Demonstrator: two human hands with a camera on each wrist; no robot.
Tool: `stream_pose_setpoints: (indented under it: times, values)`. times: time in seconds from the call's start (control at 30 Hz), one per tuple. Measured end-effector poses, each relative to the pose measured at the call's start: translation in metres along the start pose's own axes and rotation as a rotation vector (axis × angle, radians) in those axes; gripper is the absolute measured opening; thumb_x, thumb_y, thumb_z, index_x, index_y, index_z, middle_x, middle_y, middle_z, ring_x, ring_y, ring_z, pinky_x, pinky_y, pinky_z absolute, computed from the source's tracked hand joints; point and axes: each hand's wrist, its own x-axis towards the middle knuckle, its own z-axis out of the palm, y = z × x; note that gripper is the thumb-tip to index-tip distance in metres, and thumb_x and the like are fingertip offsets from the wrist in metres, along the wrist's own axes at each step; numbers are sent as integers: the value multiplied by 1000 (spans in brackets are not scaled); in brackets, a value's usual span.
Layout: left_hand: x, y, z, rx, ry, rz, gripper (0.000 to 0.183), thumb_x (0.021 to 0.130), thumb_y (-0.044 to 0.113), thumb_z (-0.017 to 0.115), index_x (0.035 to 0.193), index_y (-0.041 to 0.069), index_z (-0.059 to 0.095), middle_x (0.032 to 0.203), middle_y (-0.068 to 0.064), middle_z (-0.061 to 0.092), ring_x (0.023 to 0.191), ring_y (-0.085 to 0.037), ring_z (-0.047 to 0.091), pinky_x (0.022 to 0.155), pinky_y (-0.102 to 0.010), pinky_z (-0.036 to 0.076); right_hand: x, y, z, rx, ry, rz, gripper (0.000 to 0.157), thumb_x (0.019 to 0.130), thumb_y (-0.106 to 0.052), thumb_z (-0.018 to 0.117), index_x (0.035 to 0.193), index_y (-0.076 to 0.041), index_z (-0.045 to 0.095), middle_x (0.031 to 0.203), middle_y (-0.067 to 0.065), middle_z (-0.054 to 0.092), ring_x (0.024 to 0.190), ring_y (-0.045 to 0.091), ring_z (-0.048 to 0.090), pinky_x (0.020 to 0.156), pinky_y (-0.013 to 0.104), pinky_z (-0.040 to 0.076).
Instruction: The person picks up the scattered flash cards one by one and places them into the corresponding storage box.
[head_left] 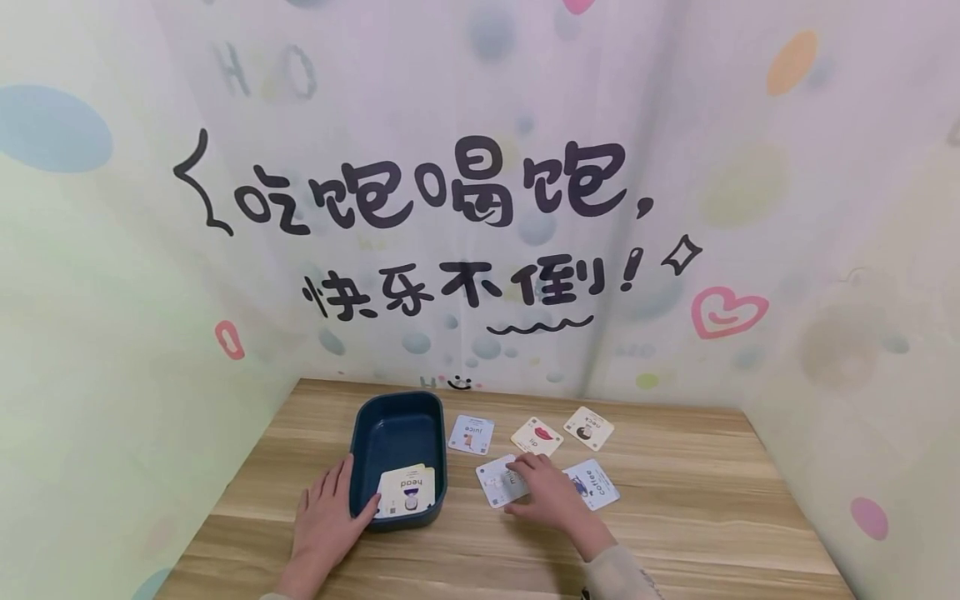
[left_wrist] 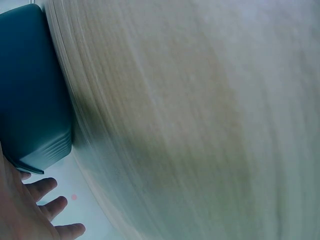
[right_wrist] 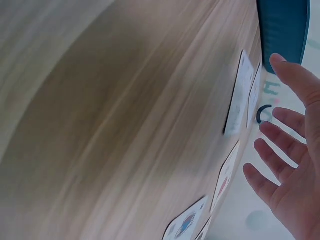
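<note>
The left hand [head_left: 327, 512] is resting, fingers outstretched, against the blue plastic box [head_left: 408, 523], apparently steadying it. The right hand [head_left: 547, 496] is hovering over the milk card [head_left: 495, 482] on the wooden table [head_left: 465, 562], thumb and fingers parted, seemingly framing its edge but gripping nothing.
</note>
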Motion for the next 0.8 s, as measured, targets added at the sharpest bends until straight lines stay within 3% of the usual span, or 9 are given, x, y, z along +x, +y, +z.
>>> stream_pose_setpoints:
  times: [0.2, 0.5, 0.8]
  values:
    - [0, 1, -1, 6, 2, 3, 90, 90, 60, 59, 155, 5, 30, 152, -26, 41, 140, -46, 36, 113, -70, 27, -10, 16, -2, 34, 32, 27, 66, 73, -39, 85, 127, -6, 65, 124, 8, 65, 114, 28, 59, 92, 44, 54]
    - [0, 0, -1, 5, 6, 8, 90, 90, 60, 59, 155, 5, 30, 151, -26, 42, 140, -46, 36, 113, -69, 27, -21, 48, -6, 46, 45, 51, 66, 72, -39, 85, 125, -5, 65, 125, 12, 64, 117, 33, 59, 100, 49, 51]
    - [0, 0, 0, 5, 2, 6, 90, 90, 60, 58, 155, 4, 30, 151, -27, 42, 140, -46, 36, 113, -70, 27, -36, 79, -14, 69, 32, 101, 63, 71, -30, 88, 123, -3, 65, 124, 14, 64, 115, 32, 60, 99, 50, 51]
